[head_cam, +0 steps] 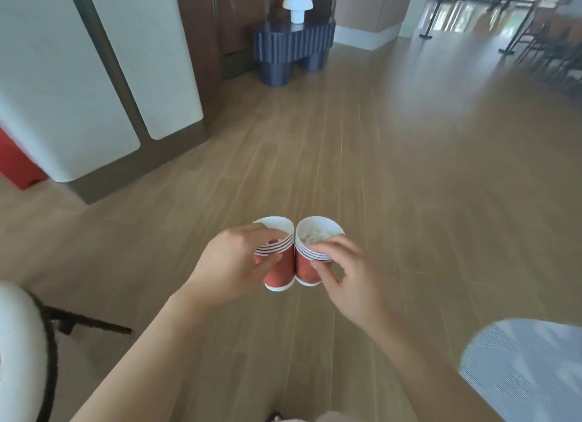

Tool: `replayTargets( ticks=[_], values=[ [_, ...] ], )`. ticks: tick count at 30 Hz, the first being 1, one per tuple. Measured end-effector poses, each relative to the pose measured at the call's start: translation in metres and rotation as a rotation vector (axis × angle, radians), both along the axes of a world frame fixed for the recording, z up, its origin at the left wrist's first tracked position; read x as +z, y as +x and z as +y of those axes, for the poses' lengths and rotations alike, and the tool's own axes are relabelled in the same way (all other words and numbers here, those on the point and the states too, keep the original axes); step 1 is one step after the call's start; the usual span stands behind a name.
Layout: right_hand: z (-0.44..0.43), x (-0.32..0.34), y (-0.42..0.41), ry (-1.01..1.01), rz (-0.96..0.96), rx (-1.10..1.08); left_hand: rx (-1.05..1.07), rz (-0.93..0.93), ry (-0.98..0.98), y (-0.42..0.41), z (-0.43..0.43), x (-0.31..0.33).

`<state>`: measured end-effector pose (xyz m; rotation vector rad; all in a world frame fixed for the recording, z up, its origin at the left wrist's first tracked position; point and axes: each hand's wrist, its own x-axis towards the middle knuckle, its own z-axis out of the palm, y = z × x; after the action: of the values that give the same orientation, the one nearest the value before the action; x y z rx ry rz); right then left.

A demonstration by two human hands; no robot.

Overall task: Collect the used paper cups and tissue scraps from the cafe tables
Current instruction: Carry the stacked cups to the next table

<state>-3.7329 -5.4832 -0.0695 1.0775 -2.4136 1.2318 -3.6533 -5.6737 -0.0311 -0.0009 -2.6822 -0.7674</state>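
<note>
Two stacks of nested red paper cups with white rims are held side by side over the wooden floor, their sides touching. My left hand (234, 259) grips the left stack (280, 272) with the thumb across its side and fingers over the rims. My right hand (341, 272) pinches the right stack (306, 268) at its rims. Crumpled white tissue scraps (313, 234) lie inside the top cup of the right stack. The top cup of the left stack looks empty.
A white and grey counter (94, 100) runs along the left. A blue ribbed side table (294, 48) with a white mushroom lamp (297, 7) stands ahead. A white chair with a black frame (22, 352) is at lower left, dark chairs (554, 52) at far right.
</note>
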Motion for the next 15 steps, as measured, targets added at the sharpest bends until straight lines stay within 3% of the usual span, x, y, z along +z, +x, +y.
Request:
replayTargets(
  ticks=[7,15],
  values=[
    [-0.074,0.004,-0.161,-0.043,0.047,0.020,-0.008,-0.005,-0.072,-0.159,-0.074,0.013],
    [-0.160,0.038,-0.400,-0.065,0.113,0.007,0.017,0.124,-0.119,-0.389,-0.156,0.045]
  ],
)
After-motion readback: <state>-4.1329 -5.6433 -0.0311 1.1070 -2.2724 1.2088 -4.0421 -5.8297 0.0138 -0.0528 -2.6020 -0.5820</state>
